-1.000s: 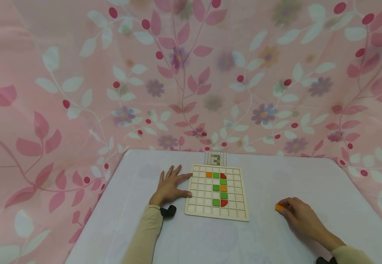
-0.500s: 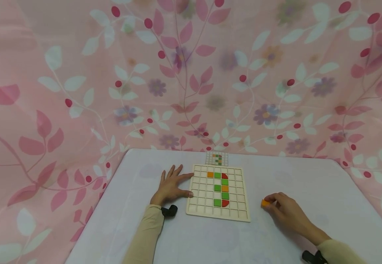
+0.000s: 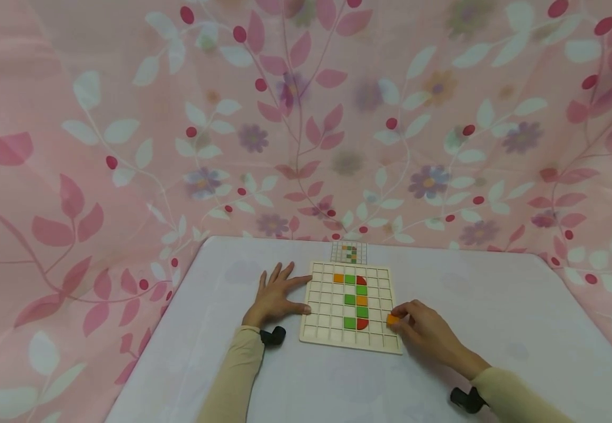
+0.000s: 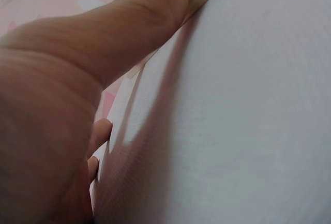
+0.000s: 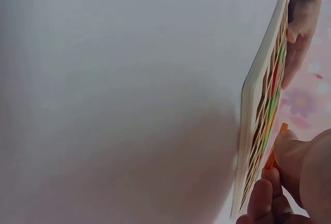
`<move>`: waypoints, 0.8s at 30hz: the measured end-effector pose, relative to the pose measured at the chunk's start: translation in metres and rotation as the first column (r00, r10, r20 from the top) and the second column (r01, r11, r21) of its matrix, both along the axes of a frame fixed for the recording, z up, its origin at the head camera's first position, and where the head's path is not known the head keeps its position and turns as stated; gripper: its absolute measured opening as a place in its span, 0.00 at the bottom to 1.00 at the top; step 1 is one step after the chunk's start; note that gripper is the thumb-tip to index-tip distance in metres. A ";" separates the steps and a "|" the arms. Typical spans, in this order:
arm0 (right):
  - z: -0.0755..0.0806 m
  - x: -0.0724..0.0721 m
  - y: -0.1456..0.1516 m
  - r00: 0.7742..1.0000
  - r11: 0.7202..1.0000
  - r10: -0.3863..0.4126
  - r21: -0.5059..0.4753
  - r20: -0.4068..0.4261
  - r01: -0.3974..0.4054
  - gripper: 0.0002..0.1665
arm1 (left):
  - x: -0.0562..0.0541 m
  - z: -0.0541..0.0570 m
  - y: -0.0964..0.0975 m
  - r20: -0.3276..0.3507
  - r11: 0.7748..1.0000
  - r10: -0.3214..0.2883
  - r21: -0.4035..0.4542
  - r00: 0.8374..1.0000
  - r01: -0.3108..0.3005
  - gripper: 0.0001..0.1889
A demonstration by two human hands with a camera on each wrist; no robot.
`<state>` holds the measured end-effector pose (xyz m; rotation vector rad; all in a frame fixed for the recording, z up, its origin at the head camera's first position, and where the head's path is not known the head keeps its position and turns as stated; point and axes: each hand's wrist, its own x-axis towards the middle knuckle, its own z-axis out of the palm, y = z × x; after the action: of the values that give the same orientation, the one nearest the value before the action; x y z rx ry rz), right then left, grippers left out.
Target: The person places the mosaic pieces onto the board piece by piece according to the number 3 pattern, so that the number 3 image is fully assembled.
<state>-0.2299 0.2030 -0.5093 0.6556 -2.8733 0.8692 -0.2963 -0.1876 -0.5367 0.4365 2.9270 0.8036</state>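
A wooden grid board (image 3: pixel 327 329) lies on the table, with green, red and orange tiles set in some of its cells. My left hand (image 3: pixel 274 298) rests at the board's left edge, fingers spread, thumb and index finger touching the rim. Between the thumb and fingers of my right hand (image 3: pixel 428 330) an orange square tile (image 3: pixel 393 319) is pinched, over the board's right edge. The right wrist view shows that orange tile (image 5: pixel 276 146) held tilted just above the board (image 5: pixel 251 110). In the left wrist view the left thumb (image 4: pixel 155 6) presses against the board's side.
Behind the board lies a small pattern card (image 3: pixel 361 254) printed with a grid and coloured squares. A white cloth covers the table (image 3: pixel 496 305). A pink floral curtain (image 3: pixel 306 147) hangs along the table's far edge.
My right hand has moved left with the orange tile, from the bare cloth on the right to the board's right edge. The left hand has stayed on the board's left side.
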 end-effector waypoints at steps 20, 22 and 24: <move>-0.007 -0.007 -0.071 0.986 0.987 0.159 -0.004 -0.058 -0.159 0.10 | 0.001 0.001 0.000 -0.014 1.000 -0.010 -0.008 1.000 0.010 0.45; -0.007 -0.007 -0.076 0.984 0.986 0.164 0.001 -0.067 -0.165 0.10 | 0.000 0.001 0.000 -0.016 1.000 -0.012 -0.011 1.000 0.012 0.45; -0.006 -0.007 -0.082 0.984 0.986 0.165 0.004 -0.068 -0.165 0.09 | 0.000 0.002 -0.001 -0.015 1.000 -0.012 -0.017 1.000 0.011 0.45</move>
<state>-0.2371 0.1210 -0.5158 0.9152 -2.7882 0.8499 -0.2960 -0.1882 -0.5346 0.4598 2.9405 0.7769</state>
